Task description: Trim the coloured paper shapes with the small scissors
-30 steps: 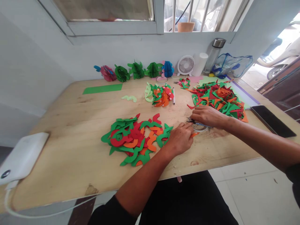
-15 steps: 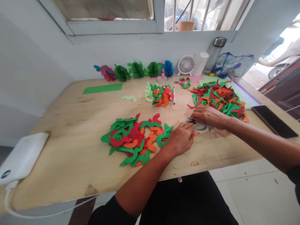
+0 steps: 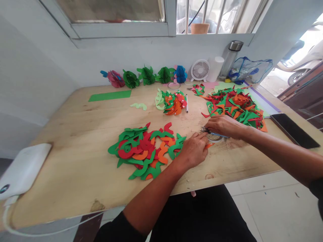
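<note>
My right hand (image 3: 222, 125) is closed round a small tool with a dark metal tip (image 3: 203, 129) and a thin blue part (image 3: 220, 135) under the palm. Its exact kind is mostly hidden by the fingers. Close below, my left hand (image 3: 193, 150) has its fingers pressed together near the tip. An orange paper piece (image 3: 210, 146) pokes out from under the left fingers. To the left lies a heap of curvy green, red and orange paper cutouts (image 3: 145, 151), the left wrist beside its edge. Beneath the right hand rests a round, clear-rimmed object (image 3: 215, 137), partly covered.
Paper scraps (image 3: 234, 106) are piled behind my right hand, with a phone (image 3: 295, 130) to their right. Smaller cutouts (image 3: 174, 102) and a pen (image 3: 187, 103) lie mid-table. Honeycomb paper figures (image 3: 146, 75), a fan (image 3: 200, 70) and a bottle (image 3: 230, 60) line the wall.
Both hands stay almost in the same place, together at the tool's tip. The whole view has shifted very slightly.
</note>
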Tool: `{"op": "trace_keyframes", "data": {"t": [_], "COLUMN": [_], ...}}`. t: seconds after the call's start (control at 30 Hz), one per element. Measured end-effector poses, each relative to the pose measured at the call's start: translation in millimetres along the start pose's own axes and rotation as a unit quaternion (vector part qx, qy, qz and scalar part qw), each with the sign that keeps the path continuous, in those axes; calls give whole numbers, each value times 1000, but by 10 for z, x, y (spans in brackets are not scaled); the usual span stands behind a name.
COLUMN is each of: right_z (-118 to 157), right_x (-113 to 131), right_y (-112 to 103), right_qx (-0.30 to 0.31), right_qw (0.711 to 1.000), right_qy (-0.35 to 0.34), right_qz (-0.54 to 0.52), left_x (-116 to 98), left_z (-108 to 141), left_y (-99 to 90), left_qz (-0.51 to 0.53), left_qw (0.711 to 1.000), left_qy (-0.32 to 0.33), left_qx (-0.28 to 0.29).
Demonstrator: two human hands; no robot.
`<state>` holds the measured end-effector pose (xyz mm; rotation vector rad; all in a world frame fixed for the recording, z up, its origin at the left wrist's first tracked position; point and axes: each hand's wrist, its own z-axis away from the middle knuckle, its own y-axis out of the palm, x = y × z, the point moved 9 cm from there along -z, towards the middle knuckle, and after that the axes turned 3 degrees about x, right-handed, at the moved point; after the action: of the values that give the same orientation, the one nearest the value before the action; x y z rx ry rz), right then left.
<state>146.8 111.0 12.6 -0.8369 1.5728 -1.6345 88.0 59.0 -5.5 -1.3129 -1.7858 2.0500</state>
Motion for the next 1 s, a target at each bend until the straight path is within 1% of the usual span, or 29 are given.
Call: {"op": "trace_keyframes", "data": {"t": [0.1,0.2,0.37,0.47,0.63,0.77,1.0], "right_z": [11,21,19,14,3,8,-10], "right_x": [-37,-67,-102,-131,-125,-154,-98], "right_y": [23,25,14,22,25,28,11], "right_qx": [2,-9,-13,2,30,53,49], "right_qw": [1000,998,997,996,994,988,990], "right_qy": [16,31,61,89,106,143,134], "right_qz": [-26,-45,-33,-21,-18,-6,2], "left_x": [2,-3,-1,-2,6,3,-2], "left_z": [3,7,8,5,-1,0,3], "left_y": [1,1,-4,-2,9,7,4], "left_qz": [3,4,1,0,3,3,4], "left_qw": [1000,1000,1000,1000,1000,1000,1000], "left_qy": [-1,3,3,4,2,4,3], "left_qx": [-2,-2,-3,-2,1,1,3]}}
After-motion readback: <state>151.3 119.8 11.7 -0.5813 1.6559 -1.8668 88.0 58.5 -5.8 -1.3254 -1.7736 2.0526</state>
